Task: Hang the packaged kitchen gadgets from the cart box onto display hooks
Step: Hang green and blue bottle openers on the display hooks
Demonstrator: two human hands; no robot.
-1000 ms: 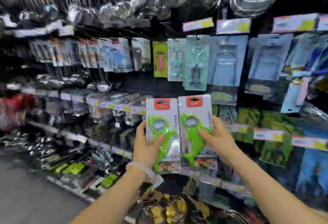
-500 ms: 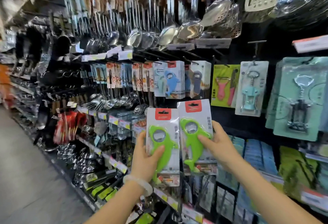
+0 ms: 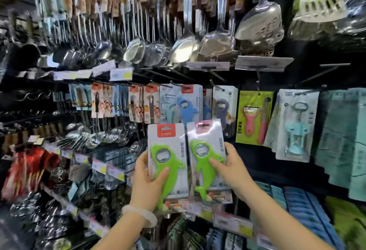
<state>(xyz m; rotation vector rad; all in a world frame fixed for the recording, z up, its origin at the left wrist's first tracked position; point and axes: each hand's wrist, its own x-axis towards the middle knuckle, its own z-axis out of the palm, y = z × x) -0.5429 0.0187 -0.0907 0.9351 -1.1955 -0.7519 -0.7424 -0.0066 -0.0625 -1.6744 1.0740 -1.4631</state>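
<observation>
Head view | I am watching the left hand (image 3: 147,185) gripping one green opener pack (image 3: 168,162), fingers curled round its edge | the right hand (image 3: 229,167) is gripping a second pack (image 3: 206,156) likewise | both are being held up below the blue shark packs (image 3: 184,105) on their hook | neither is hung yet; cart box not showing.

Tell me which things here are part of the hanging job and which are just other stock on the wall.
Part of the job:
- left green opener pack, held by the left hand
- right green opener pack, held by the right hand

Just other stock:
- blue shark openers
- pink peeler card
- corkscrew pack
- steel ladles
</observation>
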